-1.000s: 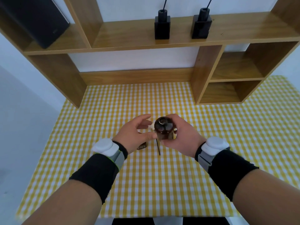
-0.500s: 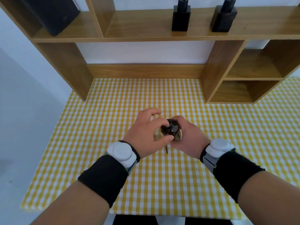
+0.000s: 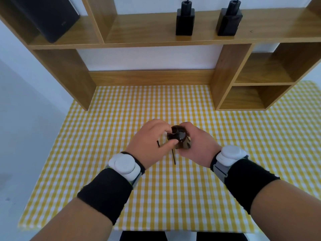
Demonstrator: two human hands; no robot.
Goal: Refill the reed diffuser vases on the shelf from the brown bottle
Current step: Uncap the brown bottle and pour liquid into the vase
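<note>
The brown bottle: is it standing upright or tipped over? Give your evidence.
Upright. The brown bottle shows its top to the downward-looking camera; the right hand wraps its body and the left hand pinches its top.

Bright, even daylight fills the scene, soft and without a clear source; the white wall behind the wooden shelf (image 3: 156, 30) is nearly washed out; shadows are faint, only a dim patch under the shelf's uprights; a small glare spot sits on the brown bottle (image 3: 180, 138) below the shelf; wide-angle bending bows the shelf's boards outward toward the edges; the forearms nearest the camera look slightly soft.
</note>
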